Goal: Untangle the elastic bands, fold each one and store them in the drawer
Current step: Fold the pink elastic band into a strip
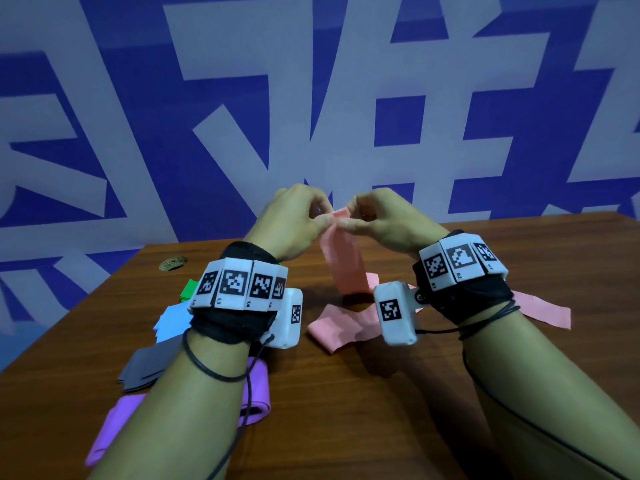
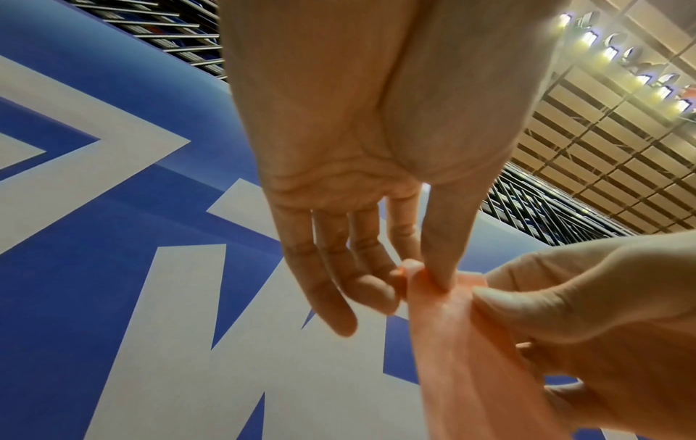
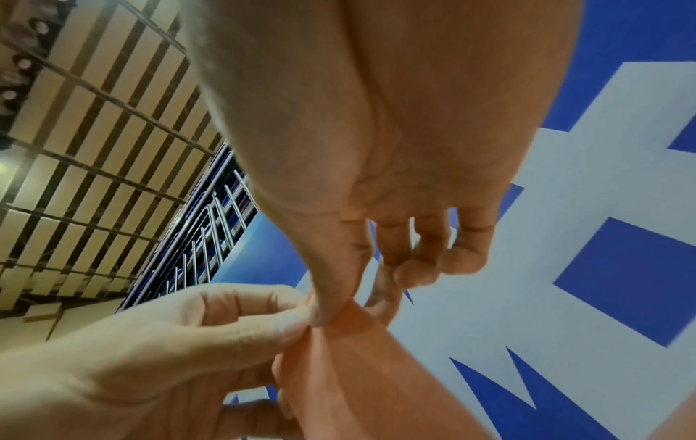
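The pink band (image 1: 343, 258) hangs from twelve o'clock above the table (image 1: 381, 393), its tail trailing there. The left hand (image 1: 294, 220) and right hand (image 1: 381, 220) each pinch its top edge, thumbs touching; best to keep both corners aligned before folding.

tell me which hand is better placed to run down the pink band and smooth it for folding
Probably the right hand. Both hands pinch the pink band at its top, but its loose length trails on the table toward the right. The left hand can hold the top.
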Motion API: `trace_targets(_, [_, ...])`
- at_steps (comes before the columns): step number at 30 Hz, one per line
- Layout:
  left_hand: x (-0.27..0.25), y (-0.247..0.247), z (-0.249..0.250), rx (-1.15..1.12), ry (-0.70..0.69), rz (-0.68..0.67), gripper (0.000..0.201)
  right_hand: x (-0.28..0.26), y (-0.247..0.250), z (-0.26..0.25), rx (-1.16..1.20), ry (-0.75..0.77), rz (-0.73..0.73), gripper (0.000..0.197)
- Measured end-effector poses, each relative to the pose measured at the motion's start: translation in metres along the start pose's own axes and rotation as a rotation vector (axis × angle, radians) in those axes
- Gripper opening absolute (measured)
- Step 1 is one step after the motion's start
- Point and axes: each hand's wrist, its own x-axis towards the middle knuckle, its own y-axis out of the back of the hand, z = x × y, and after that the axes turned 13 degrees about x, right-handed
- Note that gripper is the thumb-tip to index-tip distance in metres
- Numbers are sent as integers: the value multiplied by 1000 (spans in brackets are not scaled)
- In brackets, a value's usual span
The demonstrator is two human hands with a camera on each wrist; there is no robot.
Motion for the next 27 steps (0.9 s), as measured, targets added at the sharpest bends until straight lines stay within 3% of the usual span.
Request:
trace_targets(3, [1, 2, 0, -36, 10, 83, 10, 1, -1, 0, 18, 4, 30, 16])
trace_targets(7, [-1, 10, 8, -213, -38, 153, 7, -1, -4, -2, 226, 35, 25, 11])
trace_targets(10, [-3, 13, 11, -319, -27, 207, 8, -3, -7, -5, 538, 60, -59, 12])
trace_targets(13, [-2, 12, 10, -330, -14, 251, 10, -5, -8, -8, 581, 93, -99, 10])
trace_targets(16, [0, 13, 8, -364, -6, 177, 23, -7, -8, -12, 624, 127, -86, 12])
trace_targets(20, [-2, 9, 13, -328, -114, -13, 34, -5, -10, -16, 644, 183, -95, 17])
trace_targets(23, [-2, 10, 15, -341, -113, 12, 41, -4, -11, -17, 678, 156, -139, 22])
trace_targets(27, [-6, 18, 16, -552, -81, 89, 43, -8, -13, -18, 671, 73, -175, 23])
